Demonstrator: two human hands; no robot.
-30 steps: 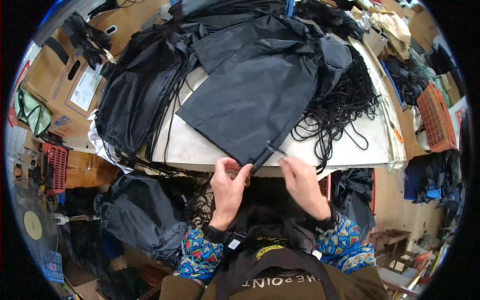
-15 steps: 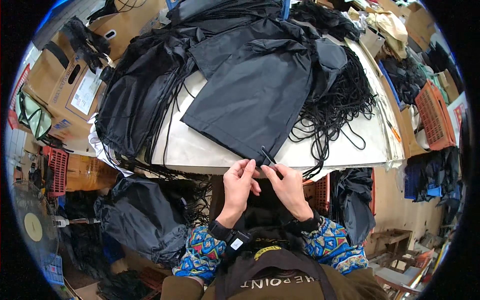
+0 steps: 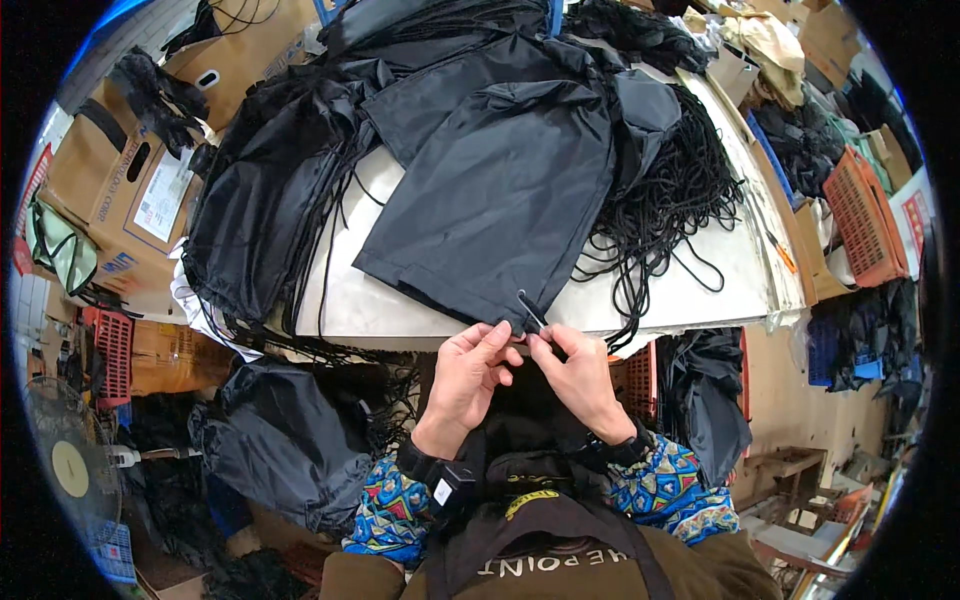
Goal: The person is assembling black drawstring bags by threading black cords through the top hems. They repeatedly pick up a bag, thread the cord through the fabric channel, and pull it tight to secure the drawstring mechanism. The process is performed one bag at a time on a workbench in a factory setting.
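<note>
A flat black fabric bag [image 3: 490, 200] lies on the white tabletop [image 3: 345, 235], its near corner reaching the front edge. There my left hand [image 3: 462, 382] pinches the corner between thumb and forefinger, the other fingers loosely curled. Close beside it, my right hand [image 3: 582, 378] has its thumb and forefinger pressed together on a thin metal threading tool [image 3: 529, 306], whose looped end sticks out over the corner of the cloth. Whether the tool passes through the hem is hidden by my fingertips. Black cords [image 3: 672, 190] hang in a tangle to the right of the bag.
More black bags [image 3: 275, 190] are heaped on the table's left and far side. Below the edge hangs another black bag [image 3: 285, 435]. A fan [image 3: 70, 468] stands at lower left, a cardboard box [image 3: 130, 200] at left, an orange crate [image 3: 865, 215] at right.
Both hands stay pinched at the bag's corner. My left wrist has shifted slightly left and turned. The whole view has moved a little.
</note>
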